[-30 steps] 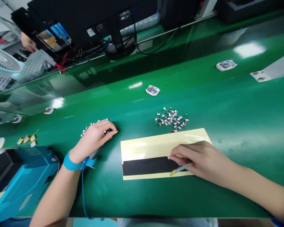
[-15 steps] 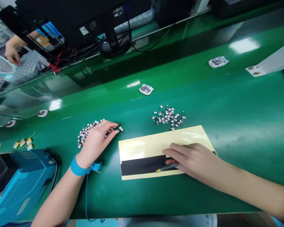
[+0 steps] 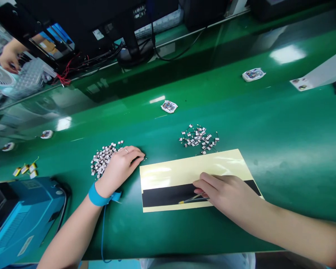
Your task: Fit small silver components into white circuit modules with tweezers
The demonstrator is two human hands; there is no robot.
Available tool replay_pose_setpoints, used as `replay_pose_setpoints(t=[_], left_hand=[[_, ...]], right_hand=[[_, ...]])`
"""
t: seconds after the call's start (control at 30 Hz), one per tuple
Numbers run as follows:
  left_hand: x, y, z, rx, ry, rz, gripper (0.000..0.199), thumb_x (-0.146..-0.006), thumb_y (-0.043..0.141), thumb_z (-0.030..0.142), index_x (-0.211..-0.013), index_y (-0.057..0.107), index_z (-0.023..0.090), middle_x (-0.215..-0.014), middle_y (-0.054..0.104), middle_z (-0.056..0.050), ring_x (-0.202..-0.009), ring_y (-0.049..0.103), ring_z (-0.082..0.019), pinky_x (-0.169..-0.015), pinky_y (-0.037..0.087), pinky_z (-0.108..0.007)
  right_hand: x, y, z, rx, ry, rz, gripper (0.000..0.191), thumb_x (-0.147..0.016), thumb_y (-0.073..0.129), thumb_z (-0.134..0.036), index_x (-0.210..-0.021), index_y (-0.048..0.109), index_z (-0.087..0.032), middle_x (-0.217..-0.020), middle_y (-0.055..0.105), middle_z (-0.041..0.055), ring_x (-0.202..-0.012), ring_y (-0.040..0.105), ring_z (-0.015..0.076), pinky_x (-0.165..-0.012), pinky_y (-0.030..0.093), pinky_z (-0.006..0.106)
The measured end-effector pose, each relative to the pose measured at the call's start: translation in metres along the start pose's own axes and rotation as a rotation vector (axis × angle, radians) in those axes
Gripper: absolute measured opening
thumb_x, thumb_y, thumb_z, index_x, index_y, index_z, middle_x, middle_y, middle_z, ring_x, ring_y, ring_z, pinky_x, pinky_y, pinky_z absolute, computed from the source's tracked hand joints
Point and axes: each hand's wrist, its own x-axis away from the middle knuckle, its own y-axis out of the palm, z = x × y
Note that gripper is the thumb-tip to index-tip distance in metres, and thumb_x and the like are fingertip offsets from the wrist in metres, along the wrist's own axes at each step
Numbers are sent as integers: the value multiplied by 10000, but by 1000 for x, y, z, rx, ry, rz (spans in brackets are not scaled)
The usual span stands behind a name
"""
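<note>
My left hand point(image 3: 120, 164), with a blue wrist strap point(image 3: 98, 195), has thumb and fingertips pinched on a tiny component point(image 3: 145, 158), mostly hidden by the fingers. Beside and partly under that hand lies a pile of small white-and-black components point(image 3: 103, 158) with short leads. My right hand point(image 3: 224, 190) is closed around slim grey tweezers point(image 3: 194, 200), whose yellow end points left. It is over a pale yellow backing sheet point(image 3: 168, 175) carrying a black strip point(image 3: 165, 196). A second, looser group of components point(image 3: 197, 138) lies just behind the sheet.
White cases with circuit boards point(image 3: 169, 107) stand spaced along the green surface behind. A blue machine point(image 3: 30, 216) is at left, near several yellow-wrapped parts point(image 3: 25, 169). A monitor point(image 3: 100, 22) stands at the back; another person's hand point(image 3: 9, 58) is beyond. A white bracket point(image 3: 319, 73) juts in at right.
My left hand has shifted slightly right and its fingers have closed on a component by the pile. The tweezers' yellow end has moved a little left. The white cases have slid left.
</note>
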Motion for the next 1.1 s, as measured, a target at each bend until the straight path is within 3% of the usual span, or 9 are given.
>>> replay_pose_setpoints(t=[0.17,0.3,0.4,0.5,0.6,0.7,0.97,1.1], left_hand=[[-1,-14,8,379,-178,-12,87,-732,582,237,-721,605,154,-771,618,-30,-718,573,-140,-648,451,-243],[-6,-15,28,664,-266,19,97,-723,594,235,-688,599,144,-720,620,-23,-673,578,-128,-609,454,-223],[-17,-6,53,708,-146,-3,90,-736,584,229,-703,604,148,-737,635,-22,-673,578,-117,-613,447,-211],[-30,5,76,575,68,32,115,-752,567,255,-733,604,148,-690,622,-11,-631,555,-109,-591,427,-210],[-37,16,88,446,270,83,167,-795,502,275,-754,588,138,-654,598,-8,-611,528,-111,-591,419,-218],[-37,25,90,388,380,100,181,-823,455,260,-800,575,127,-747,617,-29,-667,529,-121,-631,427,-228],[-34,40,85,542,343,98,100,-782,527,214,-832,579,145,-665,588,-4,-617,514,-100,-604,426,-203],[-36,43,85,606,309,160,86,-775,534,199,-785,586,131,-644,593,-17,-601,504,-101,-577,420,-206]], right_hand=[[-3,3,-2,-119,106,-59,169,-691,488,12,-696,552,-145,-651,549,17,-490,516,120,-413,306,236],[-8,-4,6,-406,263,-135,148,-637,585,-27,-707,549,-153,-666,574,-7,-520,532,117,-467,357,222],[-12,-16,16,-732,404,-100,79,-702,575,-164,-650,517,-171,-582,513,-30,-459,444,84,-431,329,199],[-15,-27,22,-1028,483,45,62,-724,551,-230,-734,506,-189,-561,449,-46,-417,314,64,-390,270,192],[-20,-27,22,-1214,531,167,262,-693,593,-230,-919,463,-202,-699,509,-25,-456,309,62,-403,273,190],[-23,-20,18,-1318,584,201,315,-697,596,-225,-967,436,-203,-754,519,-16,-460,302,53,-409,268,190],[-24,-15,13,-1416,612,250,342,-727,554,-167,-1029,396,-195,-716,497,-31,-469,292,52,-443,263,208],[-24,-14,16,-1410,649,264,373,-718,584,-201,-1041,398,-189,-714,514,-22,-468,303,57,-445,263,215]])
